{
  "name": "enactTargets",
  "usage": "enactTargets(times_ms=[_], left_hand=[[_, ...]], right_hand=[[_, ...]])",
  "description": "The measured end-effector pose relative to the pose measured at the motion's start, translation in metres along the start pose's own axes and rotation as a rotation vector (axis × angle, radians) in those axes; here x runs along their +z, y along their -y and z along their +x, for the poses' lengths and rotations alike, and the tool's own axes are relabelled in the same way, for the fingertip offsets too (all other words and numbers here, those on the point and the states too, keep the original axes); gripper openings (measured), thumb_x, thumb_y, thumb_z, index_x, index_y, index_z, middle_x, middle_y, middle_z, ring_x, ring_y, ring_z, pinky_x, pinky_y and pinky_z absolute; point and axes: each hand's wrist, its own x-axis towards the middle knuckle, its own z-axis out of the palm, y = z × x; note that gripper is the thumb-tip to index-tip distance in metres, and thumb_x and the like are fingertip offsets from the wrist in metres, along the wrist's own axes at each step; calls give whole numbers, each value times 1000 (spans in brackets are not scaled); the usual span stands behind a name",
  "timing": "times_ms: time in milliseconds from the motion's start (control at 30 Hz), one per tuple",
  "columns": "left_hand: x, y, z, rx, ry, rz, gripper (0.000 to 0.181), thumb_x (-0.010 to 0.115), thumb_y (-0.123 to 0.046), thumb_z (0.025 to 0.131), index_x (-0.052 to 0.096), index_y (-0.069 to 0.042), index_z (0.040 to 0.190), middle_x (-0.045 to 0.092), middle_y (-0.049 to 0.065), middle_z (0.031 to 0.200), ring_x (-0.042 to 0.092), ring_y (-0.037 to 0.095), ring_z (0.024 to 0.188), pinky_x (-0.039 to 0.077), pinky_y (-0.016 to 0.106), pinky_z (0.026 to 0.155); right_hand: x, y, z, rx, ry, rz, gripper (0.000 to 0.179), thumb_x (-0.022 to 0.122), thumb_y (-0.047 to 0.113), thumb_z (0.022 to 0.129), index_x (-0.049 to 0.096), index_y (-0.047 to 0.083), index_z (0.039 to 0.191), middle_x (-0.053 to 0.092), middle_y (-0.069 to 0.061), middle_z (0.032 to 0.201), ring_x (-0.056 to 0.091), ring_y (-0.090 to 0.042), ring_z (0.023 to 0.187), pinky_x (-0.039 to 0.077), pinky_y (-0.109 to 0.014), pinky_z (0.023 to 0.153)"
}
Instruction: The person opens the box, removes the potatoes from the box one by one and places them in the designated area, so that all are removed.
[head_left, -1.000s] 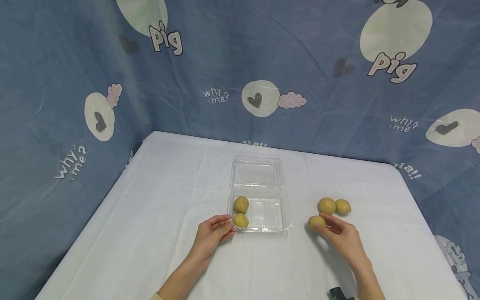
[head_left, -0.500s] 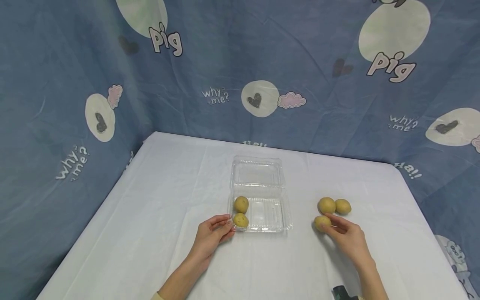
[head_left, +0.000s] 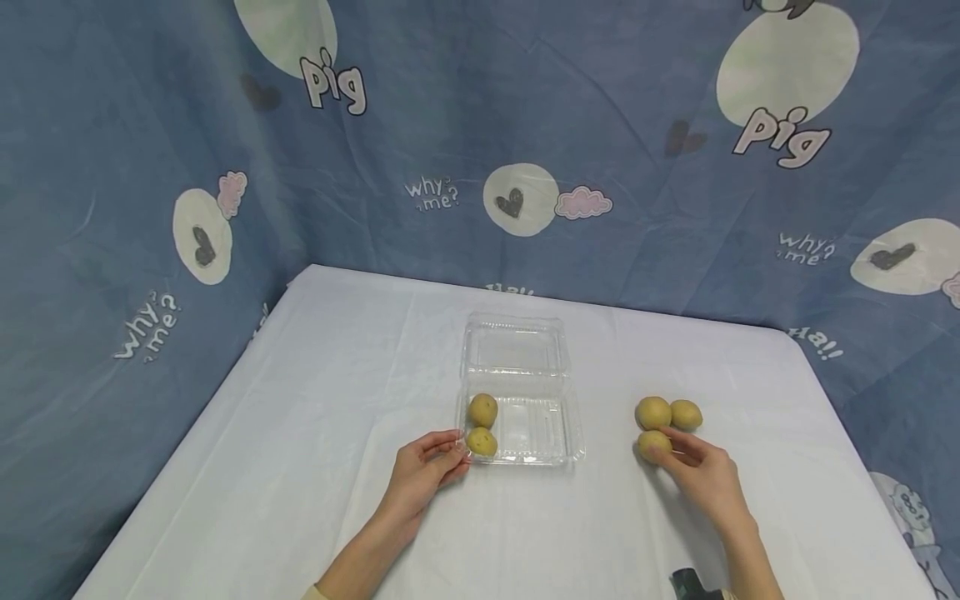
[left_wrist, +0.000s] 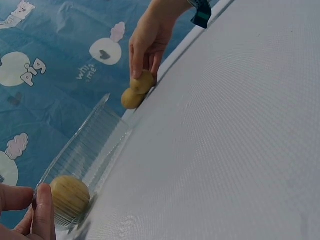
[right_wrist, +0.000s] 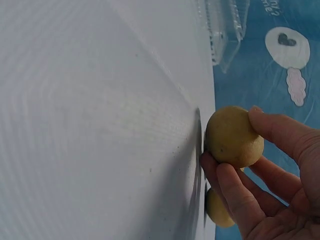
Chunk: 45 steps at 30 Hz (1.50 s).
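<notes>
A clear plastic clamshell box (head_left: 532, 429) lies with its lid (head_left: 514, 346) folded back on the white table. Two potatoes (head_left: 482, 410) sit along the left side of its base. My left hand (head_left: 426, 477) pinches the box's front left corner between thumb and fingers, as the left wrist view also shows. Off to the right of the box, my right hand (head_left: 701, 479) grips a potato (right_wrist: 234, 137) between thumb and fingertips, low over the table. Just behind that potato are two more potatoes (head_left: 686, 414), side by side; in the right wrist view they are partly hidden.
The table (head_left: 300, 467) is covered in a white cloth. A blue printed curtain (head_left: 420, 108) rises behind it and along its left side. A dark band (head_left: 686, 583) shows at my right wrist.
My right hand has moved a little to the right with the potato, closer to the two potatoes behind it. The left hand and the box have stayed in place.
</notes>
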Motion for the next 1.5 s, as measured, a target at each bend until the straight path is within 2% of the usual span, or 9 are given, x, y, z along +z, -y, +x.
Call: enactTargets(times_ms=[333,900,1133,1500], left_hand=[[0,0,0,-1,-2,-1,33,64,2,92,56,13,122,61,11,95,67,17,84,60,24,79],[0,0,0,-1,2,-4,32,64,3,92,56,13,121,60,10,94,67,17,83,60,24,79],[0,1,0,4,3,3,33,65,1,92,56,13,122,61,11,96,67,17,84,60,25,79],[0,0,0,1,-2,1,32,65,1,92,56,13,121,62,12,95,67,17,83,60,24,79]], right_hand=[[-1,-2,1,-21,-18,-46,63,68,44,91,56,1,135,58,-24,130,59,-39,114,52,-53,94],[1,-3,3,-53,-52,-90,61,71,41,90,57,1,133,63,-22,122,62,-36,110,50,-56,93],[0,-2,3,-13,-33,-99,64,67,46,91,55,2,136,61,-23,126,58,-39,114,48,-59,95],[-3,-4,1,39,-32,-80,68,65,52,90,54,4,137,58,-22,131,57,-39,118,49,-56,96]])
